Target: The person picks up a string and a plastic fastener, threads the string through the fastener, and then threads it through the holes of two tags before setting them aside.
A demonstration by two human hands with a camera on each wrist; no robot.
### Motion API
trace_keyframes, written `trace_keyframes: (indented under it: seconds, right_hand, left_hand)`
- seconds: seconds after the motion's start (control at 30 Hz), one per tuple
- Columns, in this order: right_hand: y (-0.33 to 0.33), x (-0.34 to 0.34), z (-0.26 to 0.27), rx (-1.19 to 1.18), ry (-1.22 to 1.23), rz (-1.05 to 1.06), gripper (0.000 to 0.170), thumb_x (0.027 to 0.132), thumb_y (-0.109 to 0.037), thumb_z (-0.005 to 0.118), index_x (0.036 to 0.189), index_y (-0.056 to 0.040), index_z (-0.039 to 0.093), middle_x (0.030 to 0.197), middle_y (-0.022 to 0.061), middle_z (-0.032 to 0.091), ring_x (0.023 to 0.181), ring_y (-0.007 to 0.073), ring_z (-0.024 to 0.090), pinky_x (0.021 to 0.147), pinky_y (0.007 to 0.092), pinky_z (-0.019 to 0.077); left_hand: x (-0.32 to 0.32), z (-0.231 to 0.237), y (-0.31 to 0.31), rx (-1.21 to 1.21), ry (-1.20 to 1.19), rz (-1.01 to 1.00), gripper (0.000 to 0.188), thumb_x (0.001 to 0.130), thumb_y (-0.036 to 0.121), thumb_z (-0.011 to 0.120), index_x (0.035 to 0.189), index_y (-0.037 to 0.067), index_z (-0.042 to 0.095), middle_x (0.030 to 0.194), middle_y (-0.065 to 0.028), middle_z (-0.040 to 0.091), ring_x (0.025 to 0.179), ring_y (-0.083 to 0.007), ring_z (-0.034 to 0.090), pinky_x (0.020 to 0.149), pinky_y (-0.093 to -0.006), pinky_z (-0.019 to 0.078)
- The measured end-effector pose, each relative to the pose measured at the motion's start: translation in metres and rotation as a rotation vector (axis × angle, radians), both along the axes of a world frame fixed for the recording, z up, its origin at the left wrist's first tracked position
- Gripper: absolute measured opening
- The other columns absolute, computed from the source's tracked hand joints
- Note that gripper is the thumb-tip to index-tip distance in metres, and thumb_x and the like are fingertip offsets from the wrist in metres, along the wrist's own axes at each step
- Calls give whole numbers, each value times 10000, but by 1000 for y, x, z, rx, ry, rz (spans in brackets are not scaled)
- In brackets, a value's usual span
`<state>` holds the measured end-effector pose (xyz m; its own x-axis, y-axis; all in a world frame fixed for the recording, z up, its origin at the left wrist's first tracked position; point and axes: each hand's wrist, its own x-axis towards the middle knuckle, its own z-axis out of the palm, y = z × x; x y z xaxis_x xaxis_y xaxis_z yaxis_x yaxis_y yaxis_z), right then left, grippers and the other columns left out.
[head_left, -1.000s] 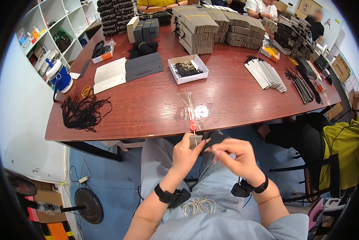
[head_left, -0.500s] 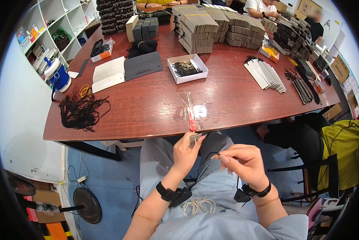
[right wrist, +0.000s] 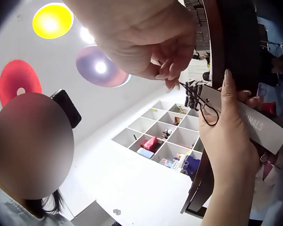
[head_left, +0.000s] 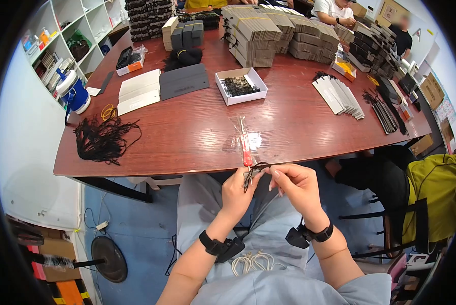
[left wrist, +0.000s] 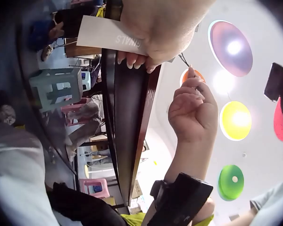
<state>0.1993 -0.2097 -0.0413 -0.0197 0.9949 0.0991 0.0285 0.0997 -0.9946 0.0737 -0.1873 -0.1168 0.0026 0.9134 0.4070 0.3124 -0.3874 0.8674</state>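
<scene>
My left hand [head_left: 235, 192] grips a light grey card tag [left wrist: 101, 34] with pale lettering, at the table's front edge. The thumb lies along the card's face near its holed end. A thin black cord [head_left: 261, 166] loops by that end, and my right hand [head_left: 300, 187] pinches it between thumb and fingertips, close beside the left. Just above the left hand, a red-handled tool [head_left: 246, 152] with a thin metal shaft lies under clear tape on the tabletop, its lower end reaching past the edge. The curled fingers partly hide the card.
A white box [head_left: 241, 96] of small black pieces sits mid-table. Left are a tangle of black cords [head_left: 103, 140], a dark card [head_left: 184, 84] and pale cards [head_left: 139, 94]. Fanned tags [head_left: 338, 95] lie right; tall card stacks [head_left: 250, 40] stand behind. A chair [head_left: 416, 223] is at right.
My right hand drew away to the right with the cord, then came back up beside the left hand. The cord now loops over the tag's end. The left hand has barely moved.
</scene>
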Motion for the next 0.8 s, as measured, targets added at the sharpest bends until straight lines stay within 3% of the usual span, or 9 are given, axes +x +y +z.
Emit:
trace_keyframes:
  seconds: [0.23,0.37,0.5,0.8]
  right_hand:
    - [-16,9,7,56,-193,116,110,771,-54,536,825,-3,616,633,37,566,522,38,498,442,156,364]
    - [-18,24,-1,68,-208,68,115,769,-45,527,819,1,620,635,36,567,514,43,485,448,162,360]
    - [-16,40,-1,-54,-173,33,129,777,-55,518,826,15,615,615,26,564,491,40,457,443,163,356]
    - [10,59,-23,-37,-104,-54,150,796,-91,522,852,22,604,616,15,555,484,38,447,451,158,360]
  left_hand:
    - [-3,6,-1,-13,39,-9,113,721,30,595,799,15,515,659,-60,592,585,-87,556,530,-220,429]
    - [0,-3,1,77,-39,-20,120,717,20,595,803,12,512,662,-55,592,585,-84,553,538,-211,428]
    - [4,-3,0,16,-3,28,132,718,35,612,800,9,512,683,-62,599,601,-81,554,557,-206,434]
    - [5,-7,1,-45,-79,6,139,720,34,617,792,-1,504,684,-50,599,609,-64,545,558,-207,442]
